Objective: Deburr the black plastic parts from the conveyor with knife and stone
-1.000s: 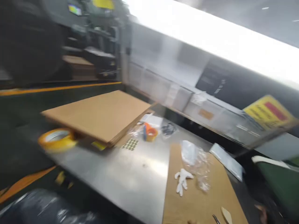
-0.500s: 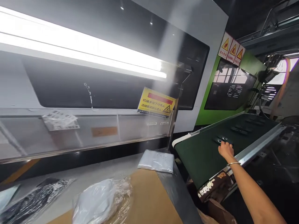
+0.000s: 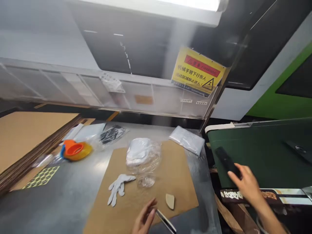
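Note:
My right hand (image 3: 247,183) is over the near end of the green conveyor belt (image 3: 263,146), its thumb and fingers around the end of a long dark part (image 3: 225,159). My left hand (image 3: 146,217) is low in the middle, above the brown cardboard sheet (image 3: 175,175), with its fingers curled beside a slim tool (image 3: 166,221) with a pale edge. A small beige piece (image 3: 170,201) lies on the cardboard to the right of that hand. Further left is a white glove (image 3: 119,188). Clear plastic bags with white contents (image 3: 140,151) rest behind it.
Another dark part (image 3: 298,149) lies farther right on the belt. A wrapped white packet (image 3: 187,139) sits at the table's back. Orange and yellow tape rolls (image 3: 76,150), a yellow dotted sticker sheet (image 3: 42,177) and stacked cardboard (image 3: 29,136) are at the left.
The view has swung left and down, showing more of the table. My left hand has come into view with the slim tool. My right hand is now at a dark part by the belt's near end.

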`<act>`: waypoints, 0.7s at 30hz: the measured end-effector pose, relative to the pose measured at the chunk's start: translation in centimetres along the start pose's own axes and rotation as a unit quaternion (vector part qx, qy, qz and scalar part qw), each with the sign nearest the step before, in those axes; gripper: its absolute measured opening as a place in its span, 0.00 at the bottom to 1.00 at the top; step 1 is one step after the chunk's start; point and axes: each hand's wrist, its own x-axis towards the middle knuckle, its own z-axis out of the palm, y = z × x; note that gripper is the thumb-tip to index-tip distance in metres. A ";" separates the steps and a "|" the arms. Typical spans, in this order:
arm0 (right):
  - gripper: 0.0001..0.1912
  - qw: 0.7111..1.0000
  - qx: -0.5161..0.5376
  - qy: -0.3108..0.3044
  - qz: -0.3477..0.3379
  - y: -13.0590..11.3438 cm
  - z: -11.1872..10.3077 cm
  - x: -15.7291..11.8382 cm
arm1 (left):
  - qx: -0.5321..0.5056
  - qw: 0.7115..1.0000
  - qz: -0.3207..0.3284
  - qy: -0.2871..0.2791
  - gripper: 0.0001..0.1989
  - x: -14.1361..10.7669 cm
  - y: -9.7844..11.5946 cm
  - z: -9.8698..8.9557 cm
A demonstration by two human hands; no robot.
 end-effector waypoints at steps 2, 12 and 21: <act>0.23 0.975 0.169 -0.065 -0.126 -6.5 4.0 -6.0 | -0.181 0.977 -0.062 -0.096 0.33 -0.5 0.7 1.6; 0.17 0.931 0.265 -0.158 -0.193 -17.8 20.0 -14.8 | -0.120 0.992 0.040 -0.016 0.30 -1.5 2.6 -4.1; 0.22 0.898 0.300 -0.163 -0.279 -22.7 13.1 -13.8 | 0.069 0.986 0.141 -0.055 0.24 -3.2 3.8 -8.6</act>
